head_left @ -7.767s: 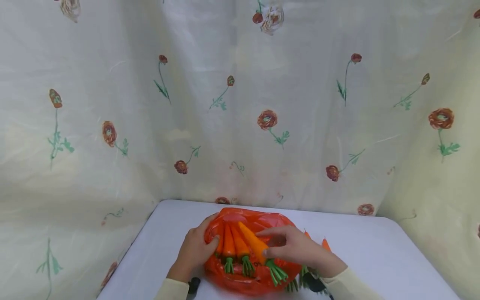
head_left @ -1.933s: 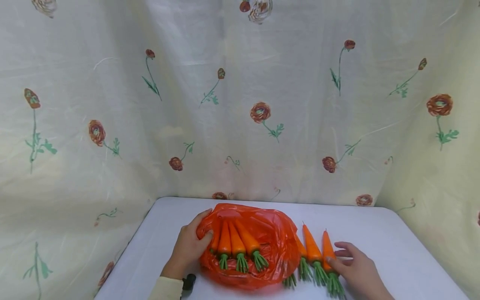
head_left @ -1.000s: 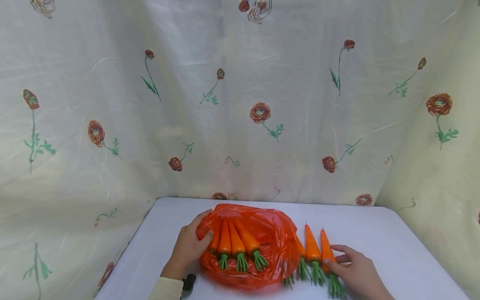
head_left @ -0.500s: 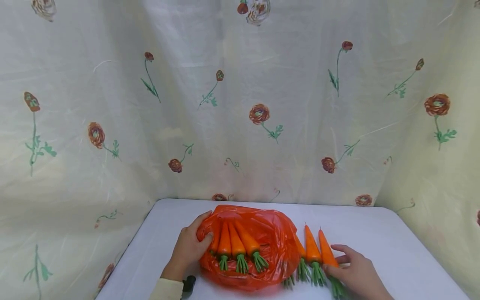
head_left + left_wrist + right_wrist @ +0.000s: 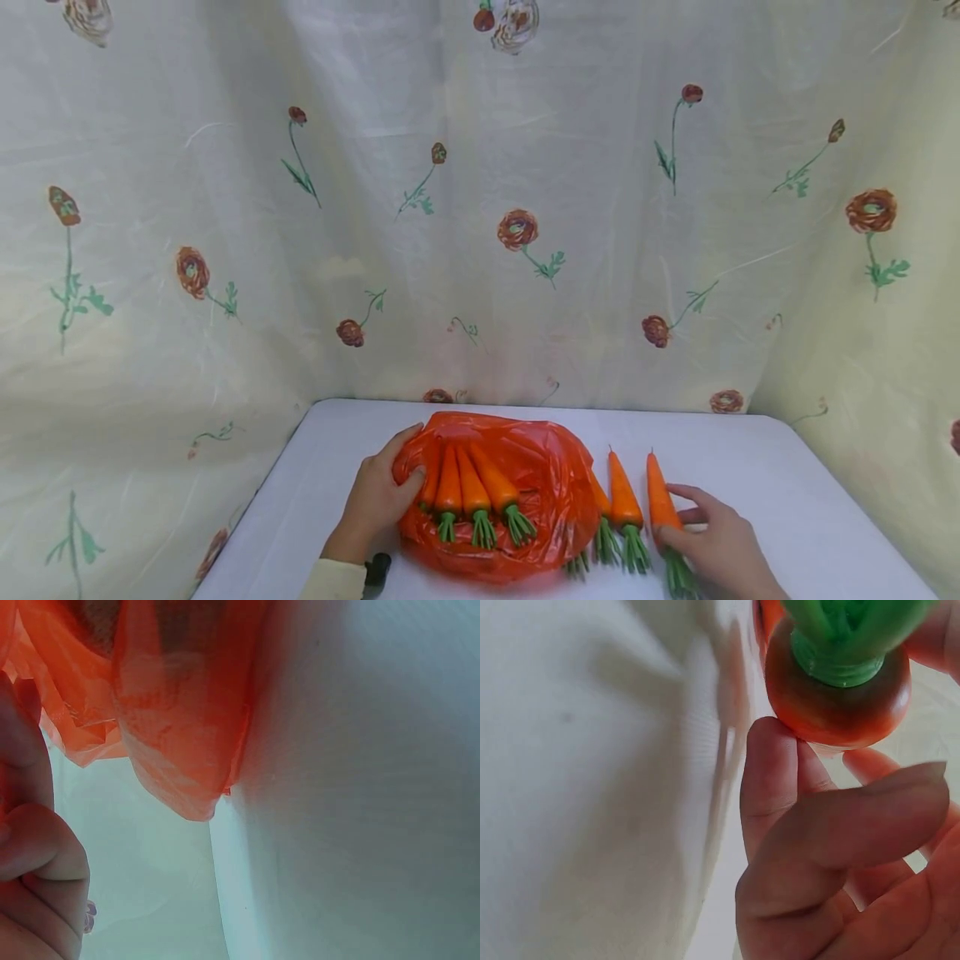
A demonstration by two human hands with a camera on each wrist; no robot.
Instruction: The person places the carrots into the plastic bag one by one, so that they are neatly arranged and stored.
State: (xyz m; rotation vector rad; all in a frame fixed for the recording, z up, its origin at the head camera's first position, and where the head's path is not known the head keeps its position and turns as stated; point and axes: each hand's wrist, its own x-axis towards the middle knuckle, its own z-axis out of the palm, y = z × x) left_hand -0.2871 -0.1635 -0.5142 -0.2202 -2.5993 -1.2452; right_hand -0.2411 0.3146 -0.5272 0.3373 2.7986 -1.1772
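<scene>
Plainly, the left hand (image 5: 378,500) grips the near edge of a translucent red plastic bag (image 5: 566,492), thumb in front; its other fingers are mostly hidden behind the bag's edge, and the left wrist view cuts off where they meet it. Well apart from it, the right hand (image 5: 708,533) pinches a long, tapering orange carrot with a green leaf-stalk tuft (image 5: 662,498) at its thick end, the tip pointing away from the person. The right wrist view crops that tuft, and whether the carrot is lifted is hard to tell.

Just beside the left thumb, four glossy orange carrots (image 5: 472,483) lie fanned inside the bag; the nearest one is partly obscured. Between the hands, a loose orange carrot (image 5: 624,492) lies on the white table (image 5: 780,483), while the bag covers parts of others beside it, one showing only green stalks (image 5: 577,565). A small black object (image 5: 377,571) by the left wrist is indistinct.

Compared with half a second ago, the pinched carrot has swung upright, away from its neighbour, while the left hand has kept its place.
</scene>
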